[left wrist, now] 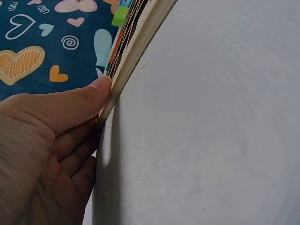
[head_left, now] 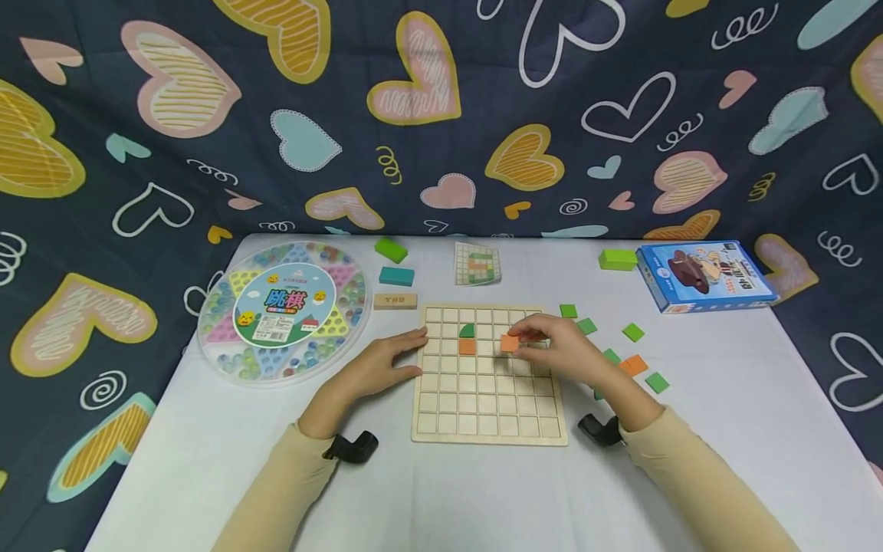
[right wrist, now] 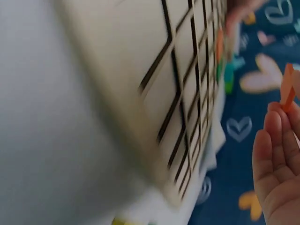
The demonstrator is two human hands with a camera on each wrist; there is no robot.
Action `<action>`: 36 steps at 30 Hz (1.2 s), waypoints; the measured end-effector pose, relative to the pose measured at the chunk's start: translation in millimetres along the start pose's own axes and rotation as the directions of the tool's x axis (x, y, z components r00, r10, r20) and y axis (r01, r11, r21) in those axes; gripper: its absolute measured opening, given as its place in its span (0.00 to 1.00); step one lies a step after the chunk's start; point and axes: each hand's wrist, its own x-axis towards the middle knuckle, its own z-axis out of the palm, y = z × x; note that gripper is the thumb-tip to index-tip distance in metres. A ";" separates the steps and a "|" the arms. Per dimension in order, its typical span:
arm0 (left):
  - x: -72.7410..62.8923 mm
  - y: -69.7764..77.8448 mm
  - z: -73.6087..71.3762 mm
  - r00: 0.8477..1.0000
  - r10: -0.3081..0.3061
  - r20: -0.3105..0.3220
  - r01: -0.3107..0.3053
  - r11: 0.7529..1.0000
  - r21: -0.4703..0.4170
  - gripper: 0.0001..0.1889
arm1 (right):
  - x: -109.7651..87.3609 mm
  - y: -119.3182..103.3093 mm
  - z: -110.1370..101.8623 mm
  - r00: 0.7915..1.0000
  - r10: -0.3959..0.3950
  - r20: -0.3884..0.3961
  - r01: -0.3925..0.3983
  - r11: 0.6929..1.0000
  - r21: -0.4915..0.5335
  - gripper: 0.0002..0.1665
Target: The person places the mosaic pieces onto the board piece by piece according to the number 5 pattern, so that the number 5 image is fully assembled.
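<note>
1. Where the white tabletop [head_left: 483, 498] ends beyond the wooden grid board [head_left: 418, 422], a dark blue cloth [head_left: 359, 161] printed with hearts and swirls rises as the backdrop.
2. Covered in white, the tabletop spreads on every side of the board.
3. Left of the board lies a round checkers set [head_left: 284, 307]; beyond its far right corner, a blue box [head_left: 710, 276] lies flat.
4. At the board's left edge, the left hand [head_left: 382, 364] has its grip spread, thumb and forefinger apart and touching the edge. Only the left wrist view shows the thumb tip against the board's side from close up, the other fingers bent beneath it.
5. Over the board's far right part, the right hand [head_left: 569, 349] has its grip narrowed to a pinch on an orange tile [head_left: 510, 343].
6. Beyond the board lies a pattern card [head_left: 477, 264].
7. The held tile is above the board; the right wrist view, partly blurred, shows it apart from the grid and nearly edge-on, its visible length slanting slightly from upright in that picture. The head view shows its square face, sides roughly along the grid lines, with no clear long axis.
8. On the board's far left part, a green piece [head_left: 467, 330] sits just beyond another orange square [head_left: 467, 347].
</note>
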 end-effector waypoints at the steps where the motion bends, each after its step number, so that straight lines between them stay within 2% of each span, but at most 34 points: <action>1: -0.2 0.1 -0.2 1.000 -0.002 0.000 0.002 1.000 -0.001 0.29 | 4.6 -2.9 3.5 1.000 -0.022 0.017 0.022 1.000 0.002 0.17; 6: -0.4 -0.2 -0.1 1.000 -0.005 0.002 0.005 1.000 -0.006 0.30 | 24.1 -14.0 20.8 0.990 -0.097 0.099 0.102 0.994 -0.045 0.15; 12: 0.4 -3.1 2.0 1.000 -0.005 0.003 0.005 1.000 -0.006 0.30 | 38.4 -15.1 36.4 0.981 -0.076 0.178 0.103 0.984 -0.148 0.13; 17: 0.7 -3.5 2.0 1.000 -0.005 0.004 0.005 1.000 -0.001 0.30 | 42.4 -16.3 45.4 0.971 -0.046 0.233 0.094 0.976 -0.198 0.14; 20: 0.8 -3.2 1.5 1.000 -0.001 0.002 0.001 1.000 0.003 0.30 | 42.6 -18.3 50.1 0.967 -0.053 0.248 0.111 0.968 -0.226 0.14; 27: 0.5 -2.2 0.7 1.000 -0.004 0.003 0.004 1.000 -0.002 0.30 | 41.5 -22.4 56.0 0.966 -0.088 0.244 0.168 0.929 -0.330 0.14; 32: 0.3 -2.0 0.6 1.000 -0.003 0.001 0.003 1.000 -0.004 0.29 | 40.1 -21.6 55.6 0.966 -0.075 0.246 0.156 0.933 -0.325 0.15; 36: 0.5 -1.9 1.0 1.000 0.001 -0.003 -0.001 1.000 0.000 0.30 | 36.5 -18.6 49.9 0.967 -0.067 0.247 0.133 0.956 -0.262 0.18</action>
